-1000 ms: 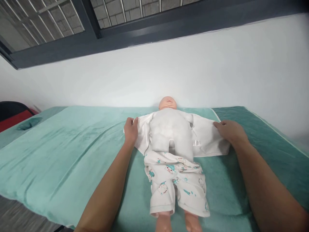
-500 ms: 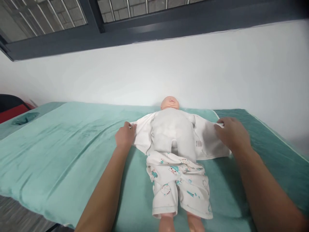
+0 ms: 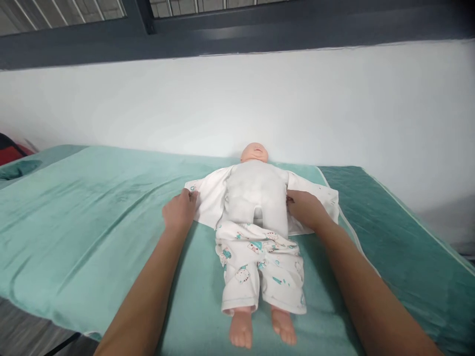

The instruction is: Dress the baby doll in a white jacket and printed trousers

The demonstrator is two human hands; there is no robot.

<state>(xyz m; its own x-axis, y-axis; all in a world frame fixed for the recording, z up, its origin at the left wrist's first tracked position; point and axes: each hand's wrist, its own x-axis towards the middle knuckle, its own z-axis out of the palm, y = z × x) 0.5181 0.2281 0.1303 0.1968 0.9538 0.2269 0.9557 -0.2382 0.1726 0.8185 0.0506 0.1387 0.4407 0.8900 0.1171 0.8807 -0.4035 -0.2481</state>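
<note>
A baby doll [image 3: 254, 153] lies on its back, head toward the wall, its white cloth torso [image 3: 256, 190] bare in front. Under and beside it a white baby shirt [image 3: 213, 190] is spread wide on both sides. Printed white pants [image 3: 260, 262] cover the doll's legs below the hips, with the feet sticking out. My left hand [image 3: 180, 210] pinches the edge of the shirt's left panel. At the right side of the torso is my right hand [image 3: 306, 207], over the right panel; its fingertips are partly hidden against the doll, and what they grip cannot be made out.
A green sheet [image 3: 111, 222] covers the bed, with a darker green cover [image 3: 393, 232] at the right. Behind stands a white wall [image 3: 230, 104] under a dark window frame [image 3: 230, 37]. A red and black object [image 3: 11, 151] sits at the far left.
My right hand has moved left from the shirt's outer right edge to the doll's side, letting that edge go. My left hand still holds its edge. The view has shifted slightly.
</note>
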